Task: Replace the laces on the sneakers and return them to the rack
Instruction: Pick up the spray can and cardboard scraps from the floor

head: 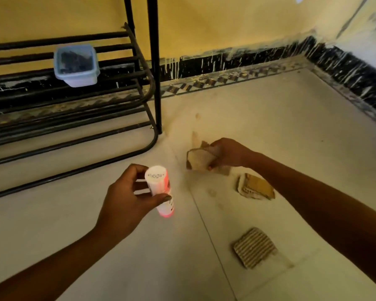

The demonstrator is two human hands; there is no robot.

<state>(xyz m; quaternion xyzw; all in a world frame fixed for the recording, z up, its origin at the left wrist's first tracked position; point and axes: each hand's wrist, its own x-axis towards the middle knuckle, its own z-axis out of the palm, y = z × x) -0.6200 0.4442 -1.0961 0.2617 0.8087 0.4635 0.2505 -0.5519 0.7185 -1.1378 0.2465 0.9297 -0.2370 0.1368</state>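
Observation:
My left hand [126,198] grips a white and pink cylindrical bottle [159,187], held upside down above the floor with its flat base toward me. My right hand [228,154] pinches a torn piece of brown cardboard [199,159] just above the floor, right of the rack's foot. The black metal shoe rack [74,127] stands at the left against the yellow wall. No sneakers or laces are in view.
A pale blue plastic container [76,66] with dark contents sits on a rack shelf. Two more cardboard scraps lie on the pale tiled floor: one flat piece [255,186] by my right forearm, one corrugated piece [253,246] nearer me. A black skirting runs along the walls.

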